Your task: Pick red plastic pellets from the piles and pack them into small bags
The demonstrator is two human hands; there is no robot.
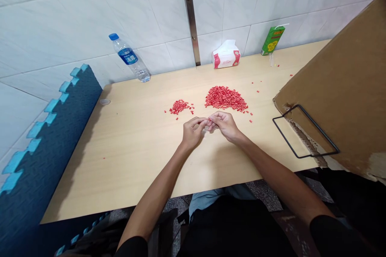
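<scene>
My left hand (pixel 193 131) and my right hand (pixel 224 125) meet fingertip to fingertip just above the table, both pinched closed. Between the fingertips shows a bit of a small red piece (pixel 209 119), mostly covered by the fingers; both hands seem to grip it. Beyond my right hand lies a large heap of small red pieces (pixel 226 97), short and tube-like. A smaller heap of the same red pieces (pixel 179 106) lies beyond my left hand, with several loose ones scattered around it.
A wooden table (pixel 135 148) runs along a tiled wall. At the back stand a water bottle (pixel 131 58), a tissue pack (pixel 226 57) and a green drink carton (pixel 272 40). A blue foam mat (pixel 54 140) borders the left; cardboard (pixel 337 80) and a black wire frame (pixel 316 128) the right.
</scene>
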